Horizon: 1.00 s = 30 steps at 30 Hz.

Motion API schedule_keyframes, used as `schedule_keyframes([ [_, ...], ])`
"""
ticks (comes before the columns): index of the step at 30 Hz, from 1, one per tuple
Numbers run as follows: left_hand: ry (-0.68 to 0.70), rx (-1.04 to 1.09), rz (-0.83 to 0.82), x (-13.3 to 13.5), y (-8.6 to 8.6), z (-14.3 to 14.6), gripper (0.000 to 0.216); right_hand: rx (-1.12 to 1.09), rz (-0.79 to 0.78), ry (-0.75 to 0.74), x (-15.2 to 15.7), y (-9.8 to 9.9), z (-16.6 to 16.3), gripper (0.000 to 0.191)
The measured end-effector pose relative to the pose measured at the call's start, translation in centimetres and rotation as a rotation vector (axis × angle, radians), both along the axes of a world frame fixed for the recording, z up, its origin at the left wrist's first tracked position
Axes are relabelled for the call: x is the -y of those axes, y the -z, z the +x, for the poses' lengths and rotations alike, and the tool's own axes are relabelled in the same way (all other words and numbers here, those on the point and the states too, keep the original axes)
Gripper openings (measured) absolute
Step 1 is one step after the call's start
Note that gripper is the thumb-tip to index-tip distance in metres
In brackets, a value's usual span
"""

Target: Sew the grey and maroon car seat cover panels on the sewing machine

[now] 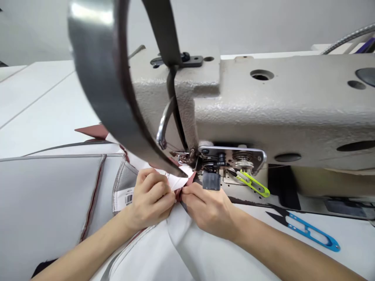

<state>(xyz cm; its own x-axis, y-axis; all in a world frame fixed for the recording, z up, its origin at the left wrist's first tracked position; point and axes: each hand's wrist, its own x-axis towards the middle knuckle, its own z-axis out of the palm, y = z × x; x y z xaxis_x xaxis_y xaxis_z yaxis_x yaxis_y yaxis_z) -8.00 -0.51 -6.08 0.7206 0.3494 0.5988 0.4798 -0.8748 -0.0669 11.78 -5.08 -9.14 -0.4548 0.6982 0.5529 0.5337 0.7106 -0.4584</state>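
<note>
A white and grey sewn cover (52, 191) with dark red seams spreads under both hands. My left hand (155, 195) is closed on its bunched fabric, just in front of the sewing machine's needle area. Close beside it, my right hand (208, 207) pinches the same bunch, where dark red material shows between the fingers. The fingertips of both hands are partly hidden in the folds. Left of my left hand, a white label (123, 199) with a barcode is sewn on the cover. The sewing machine (281, 101) stands right behind the hands.
Yellow-green thread snips (254, 184) lie on the machine bed, and blue thread snips (313, 232) on the white table at right. A curved metal band (105, 78) arches close to the camera, its tip near the hands. A dark red fabric corner (93, 131) sticks out at left.
</note>
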Motion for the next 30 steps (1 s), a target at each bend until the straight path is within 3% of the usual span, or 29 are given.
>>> schedule_keyframes([
  [7, -0.04, -0.003, -0.019, 0.3, -0.4, 0.6, 0.021, -0.134, -0.145, 0.067, 0.0, -0.8, -0.5, 0.019],
  [12, -0.067, -0.064, -0.012, 0.6, -0.4, 0.8, 0.018, -0.358, -0.332, 0.066, 0.4, -0.7, -0.7, 0.009],
  [19, -0.048, -0.041, 0.008, 0.8, 0.0, 0.8, 0.017, -0.54, -0.786, -0.075, -0.5, -1.8, -0.1, 0.012],
  [21, -0.046, -0.043, 0.011, 0.8, 0.1, 0.9, 0.018, -0.471, -0.791, -0.055, -0.6, -2.1, -0.1, 0.016],
  [26, -0.044, -0.032, 0.004, 0.9, 0.0, 1.0, 0.019, -0.346, -0.569, 0.012, -0.4, -1.8, -0.6, 0.013],
  [30, -0.038, -0.035, -0.019, 1.0, -0.2, 1.0, 0.018, -0.424, -0.692, 0.003, -0.4, -1.9, -0.2, 0.014],
])
